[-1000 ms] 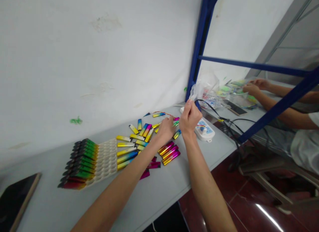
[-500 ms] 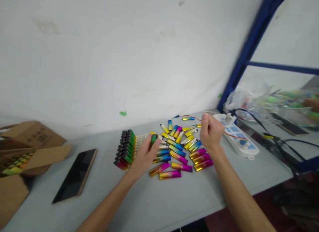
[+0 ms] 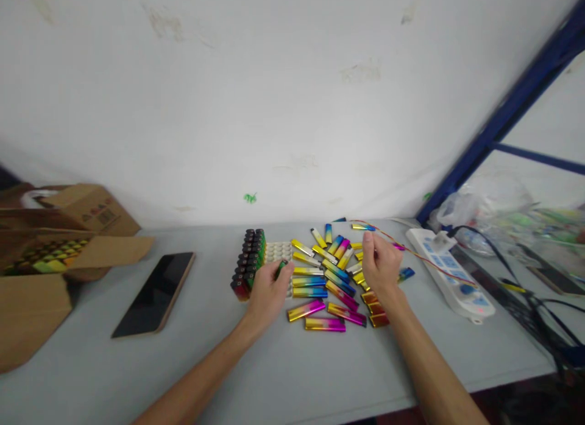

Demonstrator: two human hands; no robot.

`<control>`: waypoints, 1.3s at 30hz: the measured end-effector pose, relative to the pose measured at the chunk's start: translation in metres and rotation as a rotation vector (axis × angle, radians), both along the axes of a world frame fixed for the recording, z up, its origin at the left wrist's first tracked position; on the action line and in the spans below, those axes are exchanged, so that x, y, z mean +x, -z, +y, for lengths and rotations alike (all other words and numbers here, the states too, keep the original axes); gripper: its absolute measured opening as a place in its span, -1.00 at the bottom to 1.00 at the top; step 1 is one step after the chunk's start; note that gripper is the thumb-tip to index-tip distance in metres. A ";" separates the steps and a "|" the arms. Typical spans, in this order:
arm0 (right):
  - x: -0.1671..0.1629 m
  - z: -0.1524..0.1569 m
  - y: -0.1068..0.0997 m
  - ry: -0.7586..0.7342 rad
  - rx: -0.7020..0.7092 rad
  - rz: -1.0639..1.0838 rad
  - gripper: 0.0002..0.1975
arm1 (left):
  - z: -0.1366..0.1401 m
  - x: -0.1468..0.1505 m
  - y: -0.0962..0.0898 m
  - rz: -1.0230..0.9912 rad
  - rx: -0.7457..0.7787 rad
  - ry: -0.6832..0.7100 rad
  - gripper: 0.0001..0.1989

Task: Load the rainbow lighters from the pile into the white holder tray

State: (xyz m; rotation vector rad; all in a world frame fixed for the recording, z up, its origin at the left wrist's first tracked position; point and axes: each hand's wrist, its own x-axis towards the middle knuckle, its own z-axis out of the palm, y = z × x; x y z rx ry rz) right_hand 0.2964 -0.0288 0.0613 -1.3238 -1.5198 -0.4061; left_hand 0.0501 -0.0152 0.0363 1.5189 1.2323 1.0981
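Note:
My left hand [image 3: 269, 288] is closed around a small green lighter [image 3: 281, 268], of which just one end shows between thumb and fingers. It hovers at the front of a white tray [image 3: 276, 252] with round holes. Black-topped lighters [image 3: 250, 257] stand upright in rows at the tray's left side. My right hand [image 3: 382, 263] is a fist above the right part of the loose lighters; what it holds, if anything, is hidden. Between the hands lie many shiny lighters [image 3: 325, 324] in yellow, blue and magenta. A thin red-yellow wire [image 3: 411, 251] runs just behind the fist.
A dark-screened phone [image 3: 153, 296] lies at the left. Beyond it stands an open cardboard box [image 3: 109, 251] holding upright lighters. At the right are a white power strip [image 3: 450, 276] with a plug, black cables [image 3: 484, 239], a blue frame [image 3: 493, 129] and plastic bags [image 3: 461, 212].
The camera view has swung right to left across the scene, bringing more of the box into view. Both hands remain closed, the left still on the green lighter, the right lower over the loose lighters.

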 end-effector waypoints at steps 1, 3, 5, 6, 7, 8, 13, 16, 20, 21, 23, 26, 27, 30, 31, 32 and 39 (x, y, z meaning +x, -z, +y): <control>0.000 0.000 0.001 0.000 -0.007 0.000 -0.53 | 0.000 0.001 0.001 0.009 0.003 -0.002 -0.60; -0.002 -0.001 0.002 -0.002 -0.026 0.003 -0.53 | -0.001 0.002 0.002 0.009 -0.002 -0.002 -0.58; -0.003 -0.001 0.003 -0.021 -0.043 0.007 -0.53 | -0.001 0.005 0.001 -0.015 -0.041 0.016 -0.53; -0.004 0.000 0.004 -0.040 -0.054 0.008 -0.53 | -0.002 0.006 -0.001 -0.030 -0.076 0.046 -0.49; -0.005 0.000 0.004 -0.062 -0.072 0.006 -0.53 | -0.003 0.008 -0.003 -0.043 -0.116 0.095 -0.46; -0.007 0.001 0.005 -0.085 -0.099 0.002 -0.54 | -0.004 0.009 -0.007 -0.053 -0.153 0.159 -0.43; -0.024 0.004 0.011 -0.256 -0.332 -0.081 -0.67 | -0.014 0.003 -0.026 -0.120 -0.168 0.342 -0.46; -0.040 0.001 0.013 -0.437 -0.403 -0.158 -0.76 | -0.024 -0.017 -0.033 -0.227 -0.194 0.328 -0.48; -0.057 -0.007 0.013 -0.595 -0.437 -0.265 -0.78 | -0.039 -0.056 -0.043 -0.317 -0.217 0.229 -0.57; -0.060 -0.008 0.013 -0.604 -0.445 -0.278 -0.77 | -0.042 -0.065 -0.045 -0.326 -0.209 0.203 -0.58; -0.063 -0.009 0.012 -0.603 -0.458 -0.293 -0.73 | -0.046 -0.080 -0.050 -0.312 -0.173 0.155 -0.60; -0.063 -0.010 0.010 -0.597 -0.467 -0.308 -0.68 | -0.048 -0.093 -0.055 -0.144 -0.040 0.078 -0.57; -0.062 -0.010 0.010 -0.592 -0.465 -0.311 -0.67 | -0.048 -0.095 -0.055 -0.058 0.025 0.047 -0.55; -0.062 -0.009 0.011 -0.575 -0.449 -0.318 -0.66 | -0.046 -0.100 -0.058 0.130 0.201 -0.026 -0.59; -0.063 -0.009 0.013 -0.572 -0.442 -0.322 -0.66 | -0.044 -0.102 -0.059 0.166 0.249 -0.038 -0.61; -0.064 -0.008 0.014 -0.572 -0.438 -0.329 -0.66 | -0.043 -0.104 -0.060 0.206 0.296 -0.045 -0.61; -0.069 -0.008 0.017 -0.597 -0.465 -0.331 -0.66 | -0.035 -0.113 -0.058 0.581 0.562 0.058 -0.68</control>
